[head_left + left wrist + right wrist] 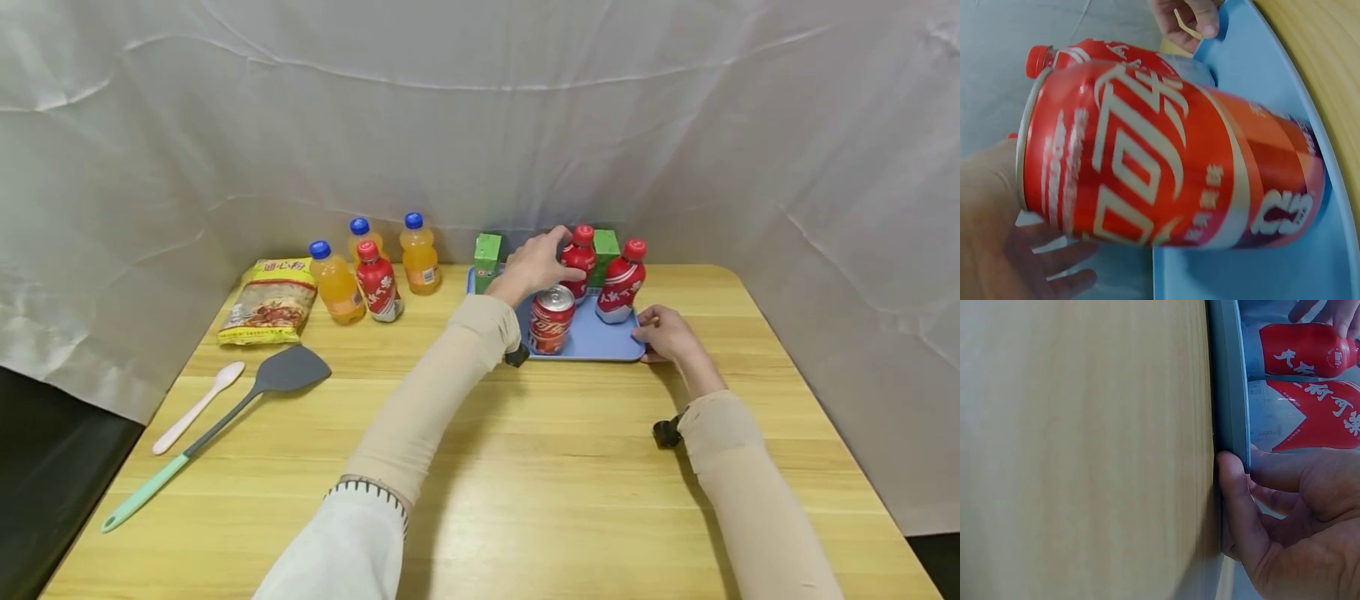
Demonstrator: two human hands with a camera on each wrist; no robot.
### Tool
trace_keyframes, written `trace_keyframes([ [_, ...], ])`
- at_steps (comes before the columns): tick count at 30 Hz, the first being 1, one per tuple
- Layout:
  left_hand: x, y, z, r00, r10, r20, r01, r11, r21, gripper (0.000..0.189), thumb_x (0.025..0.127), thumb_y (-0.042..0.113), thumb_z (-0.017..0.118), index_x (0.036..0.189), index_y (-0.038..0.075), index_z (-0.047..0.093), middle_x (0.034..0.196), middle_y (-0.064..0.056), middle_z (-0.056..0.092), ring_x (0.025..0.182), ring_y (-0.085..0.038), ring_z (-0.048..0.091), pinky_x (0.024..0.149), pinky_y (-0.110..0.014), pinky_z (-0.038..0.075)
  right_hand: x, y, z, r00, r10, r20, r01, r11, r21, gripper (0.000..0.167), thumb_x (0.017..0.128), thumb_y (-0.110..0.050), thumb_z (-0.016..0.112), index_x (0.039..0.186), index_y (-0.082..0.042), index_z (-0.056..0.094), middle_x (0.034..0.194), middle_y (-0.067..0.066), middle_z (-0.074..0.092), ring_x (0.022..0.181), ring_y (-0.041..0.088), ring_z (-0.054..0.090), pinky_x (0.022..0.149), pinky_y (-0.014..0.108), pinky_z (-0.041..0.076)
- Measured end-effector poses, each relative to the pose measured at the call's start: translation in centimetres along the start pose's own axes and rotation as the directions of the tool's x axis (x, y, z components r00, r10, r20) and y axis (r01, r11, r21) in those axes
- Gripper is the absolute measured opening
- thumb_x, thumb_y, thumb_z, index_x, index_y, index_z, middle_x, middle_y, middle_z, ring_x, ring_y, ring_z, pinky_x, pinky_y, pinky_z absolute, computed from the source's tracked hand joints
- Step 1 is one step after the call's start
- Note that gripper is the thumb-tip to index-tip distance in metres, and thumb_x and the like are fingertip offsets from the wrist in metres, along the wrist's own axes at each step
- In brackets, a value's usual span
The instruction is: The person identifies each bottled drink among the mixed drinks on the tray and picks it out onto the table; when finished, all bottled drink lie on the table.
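Observation:
A blue tray [600, 343] bears a red cola can [551, 321], two red-labelled bottles and two green cartons. My left hand [536, 265] reaches past the can and grips the rear red bottle [579, 258], thumb in front and fingers behind its upper part. At the tray's right corner, my right hand [666, 335] pinches the rim, as the right wrist view also shows with the hand [1297, 512] there. Beside it stands the other red bottle [622, 283]. In the left wrist view the can [1172, 156] covers most of what the left hand holds.
Left of the tray stand orange-drink bottles [420, 257] with blue caps and another red bottle [378, 283]. Farther left lie a yellow food bag [272, 304], a pink spoon [198, 408] and a grey spatula [291, 369]. A grey curtain [480, 125] hangs behind the table.

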State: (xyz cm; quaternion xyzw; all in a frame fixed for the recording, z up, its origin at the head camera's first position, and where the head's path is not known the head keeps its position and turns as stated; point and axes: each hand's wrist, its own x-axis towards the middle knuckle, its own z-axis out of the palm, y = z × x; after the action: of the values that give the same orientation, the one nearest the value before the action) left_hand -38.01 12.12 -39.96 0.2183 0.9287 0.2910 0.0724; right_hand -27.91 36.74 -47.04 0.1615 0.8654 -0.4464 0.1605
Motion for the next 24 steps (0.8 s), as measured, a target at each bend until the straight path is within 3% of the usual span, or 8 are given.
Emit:
trace_keyframes([
  [6, 0.2, 0.9, 0.7, 0.999, -0.021, -0.039, 0.025, 0.996, 0.083, 0.071, 0.090, 0.050, 0.081, 0.146, 0.029, 0.042, 0.137, 0.002, 0.065, 0.122, -0.017, 0.063, 0.101, -0.043, 0.055, -0.1, -0.1, 0.0, 1.000, 0.004, 0.004, -0.004, 1.000, 0.007, 0.041, 0.110, -0.014, 0.052, 0.145, 0.005, 0.040, 0.124, 0.021, 0.049, 0.089, 0.020, 0.061, 0.071, 0.027, 0.062],
  [12, 0.3, 1.1, 1.0, 0.998, -0.018, -0.065, 0.025, 0.995, 0.095, 0.065, 0.091, 0.046, 0.081, 0.140, 0.030, 0.041, 0.130, 0.002, 0.068, 0.111, -0.019, 0.067, 0.094, -0.042, 0.057, 0.0, 0.0, 0.0, 1.000, -0.006, 0.001, 0.006, 1.000, 0.019, 0.040, 0.110, -0.013, 0.053, 0.144, 0.005, 0.040, 0.123, 0.021, 0.049, 0.083, 0.017, 0.061, 0.069, 0.026, 0.062],
  [16, 0.3, 0.9, 1.2, 0.997, -0.005, -0.076, 0.009, 0.999, 0.049, 0.064, 0.092, 0.044, 0.081, 0.141, 0.029, 0.042, 0.132, 0.002, 0.068, 0.111, -0.018, 0.067, 0.096, -0.043, 0.057, -0.1, 0.1, 0.0, 1.000, -0.006, -0.002, 0.006, 1.000, 0.017, 0.040, 0.110, -0.013, 0.053, 0.143, 0.005, 0.040, 0.123, 0.021, 0.049, 0.083, 0.017, 0.061, 0.069, 0.026, 0.062],
  [24, 0.1, 0.4, 1.4, 0.992, 0.013, -0.126, -0.030, 0.990, -0.137, 0.061, 0.092, 0.039, 0.082, 0.142, 0.028, 0.048, 0.142, 0.002, 0.066, 0.122, -0.016, 0.065, 0.104, -0.039, 0.056, -0.2, 0.0, 0.0, 1.000, -0.001, -0.004, 0.001, 1.000, 0.012, 0.041, 0.110, -0.014, 0.052, 0.145, 0.004, 0.040, 0.122, 0.021, 0.050, 0.088, 0.020, 0.061, 0.070, 0.026, 0.062],
])
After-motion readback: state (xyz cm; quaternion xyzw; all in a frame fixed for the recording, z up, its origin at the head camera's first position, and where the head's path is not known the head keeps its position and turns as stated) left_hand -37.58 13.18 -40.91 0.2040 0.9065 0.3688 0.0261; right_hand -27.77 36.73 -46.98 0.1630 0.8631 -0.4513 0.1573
